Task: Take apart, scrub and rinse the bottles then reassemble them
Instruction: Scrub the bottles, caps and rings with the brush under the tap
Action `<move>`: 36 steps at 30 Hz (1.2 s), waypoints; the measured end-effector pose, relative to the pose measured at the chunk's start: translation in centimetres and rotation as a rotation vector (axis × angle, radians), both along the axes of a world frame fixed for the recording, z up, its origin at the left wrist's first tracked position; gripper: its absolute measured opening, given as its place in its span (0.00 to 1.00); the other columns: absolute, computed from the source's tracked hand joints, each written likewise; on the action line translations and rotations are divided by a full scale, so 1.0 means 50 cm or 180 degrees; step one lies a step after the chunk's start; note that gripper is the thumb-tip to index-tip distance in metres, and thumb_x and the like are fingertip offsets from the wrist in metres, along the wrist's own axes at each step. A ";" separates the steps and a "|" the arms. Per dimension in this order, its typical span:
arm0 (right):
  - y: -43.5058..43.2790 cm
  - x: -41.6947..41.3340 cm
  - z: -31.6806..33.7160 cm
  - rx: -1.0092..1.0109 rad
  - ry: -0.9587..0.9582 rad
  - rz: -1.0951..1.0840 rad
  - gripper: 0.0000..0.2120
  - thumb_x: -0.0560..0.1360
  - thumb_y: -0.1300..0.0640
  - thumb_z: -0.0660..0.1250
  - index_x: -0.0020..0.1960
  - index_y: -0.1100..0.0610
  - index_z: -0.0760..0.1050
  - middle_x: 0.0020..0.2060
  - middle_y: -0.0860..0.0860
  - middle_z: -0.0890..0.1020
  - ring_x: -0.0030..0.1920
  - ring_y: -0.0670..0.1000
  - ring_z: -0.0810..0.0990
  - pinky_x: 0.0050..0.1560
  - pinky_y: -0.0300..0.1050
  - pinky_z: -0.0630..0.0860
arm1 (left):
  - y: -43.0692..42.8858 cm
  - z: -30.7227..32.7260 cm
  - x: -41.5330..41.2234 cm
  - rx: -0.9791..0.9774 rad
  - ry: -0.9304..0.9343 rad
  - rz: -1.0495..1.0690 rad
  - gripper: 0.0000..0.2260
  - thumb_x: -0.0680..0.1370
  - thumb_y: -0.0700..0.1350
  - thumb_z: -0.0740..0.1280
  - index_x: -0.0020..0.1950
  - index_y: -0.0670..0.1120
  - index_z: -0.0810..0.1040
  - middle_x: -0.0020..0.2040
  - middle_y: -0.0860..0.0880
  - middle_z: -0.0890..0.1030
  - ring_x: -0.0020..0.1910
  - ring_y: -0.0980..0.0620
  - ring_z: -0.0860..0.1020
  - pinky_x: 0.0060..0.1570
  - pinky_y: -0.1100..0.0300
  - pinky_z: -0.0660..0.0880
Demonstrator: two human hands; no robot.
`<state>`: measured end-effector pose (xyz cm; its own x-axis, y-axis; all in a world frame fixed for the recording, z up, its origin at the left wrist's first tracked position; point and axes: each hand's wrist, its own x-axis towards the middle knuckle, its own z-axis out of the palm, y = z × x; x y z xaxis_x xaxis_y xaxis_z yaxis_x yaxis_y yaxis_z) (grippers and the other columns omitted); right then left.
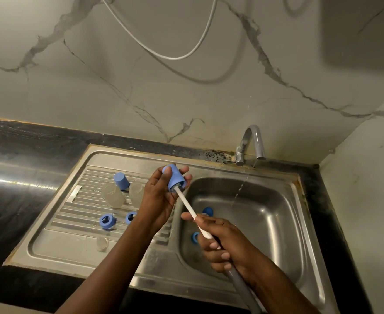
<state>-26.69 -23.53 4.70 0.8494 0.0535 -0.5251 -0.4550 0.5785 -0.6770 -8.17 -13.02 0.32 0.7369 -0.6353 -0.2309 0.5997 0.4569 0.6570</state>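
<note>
Your left hand [160,197] gripping a cap [174,177], your right hand [224,244] wrapped round the brush [187,205] handle, bristles inside the cap, above the sink [268,218], tap [253,137] running.

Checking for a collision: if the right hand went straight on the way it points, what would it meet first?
Probably the blue cap held by the left hand: the brush handle the right hand grips runs straight into its open mouth.

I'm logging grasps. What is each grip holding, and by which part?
The left grip holds the blue cap round its sides; the right grip holds the brush by its handle.
</note>
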 end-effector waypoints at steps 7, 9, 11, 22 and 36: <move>-0.015 0.005 -0.010 0.0436 -0.0035 0.0046 0.18 0.85 0.47 0.61 0.71 0.49 0.80 0.30 0.49 0.63 0.22 0.42 0.61 0.20 0.34 0.61 | -0.009 -0.010 0.000 -0.0014 0.0190 -0.0095 0.24 0.84 0.51 0.67 0.76 0.40 0.71 0.70 0.35 0.79 0.65 0.35 0.81 0.64 0.46 0.80; -0.019 0.004 0.006 -0.0140 -0.0049 0.0024 0.16 0.85 0.47 0.62 0.68 0.47 0.81 0.31 0.51 0.64 0.23 0.43 0.61 0.21 0.35 0.62 | -0.006 -0.005 0.001 0.0384 -0.0113 0.0056 0.21 0.81 0.52 0.68 0.70 0.42 0.76 0.62 0.38 0.83 0.60 0.38 0.83 0.61 0.47 0.83; -0.017 0.006 0.013 -0.0706 -0.0005 -0.0059 0.13 0.85 0.48 0.64 0.66 0.44 0.82 0.31 0.51 0.66 0.23 0.45 0.61 0.23 0.36 0.61 | 0.000 0.006 0.006 0.0743 -0.0390 0.0222 0.19 0.79 0.51 0.72 0.66 0.43 0.79 0.56 0.40 0.84 0.52 0.42 0.85 0.53 0.51 0.85; -0.004 0.005 -0.040 -0.5075 -0.0308 0.0620 0.15 0.87 0.47 0.57 0.71 0.45 0.74 0.36 0.42 0.75 0.31 0.43 0.75 0.34 0.32 0.68 | -0.006 0.010 -0.016 0.2075 -0.1379 0.0410 0.16 0.76 0.50 0.78 0.61 0.50 0.78 0.51 0.45 0.87 0.48 0.48 0.88 0.49 0.54 0.85; -0.025 0.005 0.012 0.0433 0.0187 0.0125 0.16 0.84 0.48 0.63 0.67 0.50 0.82 0.31 0.49 0.62 0.21 0.41 0.60 0.20 0.34 0.60 | 0.011 -0.028 -0.003 -0.0686 0.0688 -0.0380 0.30 0.83 0.46 0.71 0.81 0.38 0.66 0.78 0.34 0.70 0.68 0.39 0.80 0.63 0.48 0.82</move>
